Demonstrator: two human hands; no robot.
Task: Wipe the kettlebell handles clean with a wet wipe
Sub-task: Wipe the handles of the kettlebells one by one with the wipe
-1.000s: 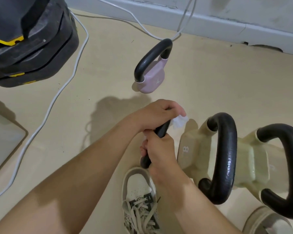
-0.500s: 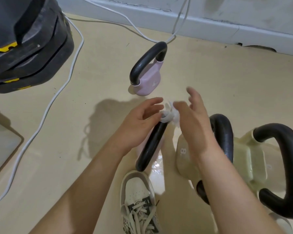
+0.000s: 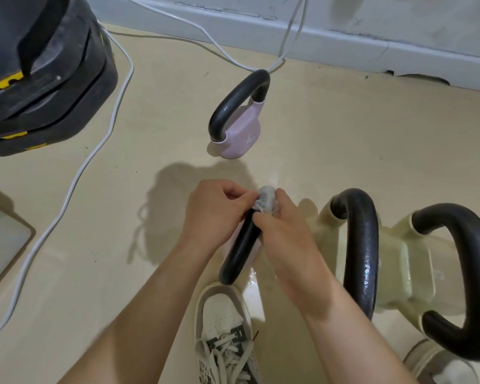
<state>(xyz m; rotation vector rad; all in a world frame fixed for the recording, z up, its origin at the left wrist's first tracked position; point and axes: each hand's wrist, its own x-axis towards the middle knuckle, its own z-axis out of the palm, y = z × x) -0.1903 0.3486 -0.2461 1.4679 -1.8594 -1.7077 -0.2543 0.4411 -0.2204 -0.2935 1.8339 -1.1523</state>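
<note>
Black handle [image 3: 243, 246]: long axis ran near-left to far-right.
Wet wipe [image 3: 266, 200]: bunched on its far end.
Left hand [image 3: 215, 210], right hand [image 3: 284, 231]: both pinching the wipe there, equally close.

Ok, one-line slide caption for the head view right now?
Both hands, left and right, press a wet wipe onto a black kettlebell handle.

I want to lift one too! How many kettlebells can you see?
4. A pink kettlebell stands by the wall; another is under the hands, being wiped; two cream ones are at the right. More may be out of view.
</note>
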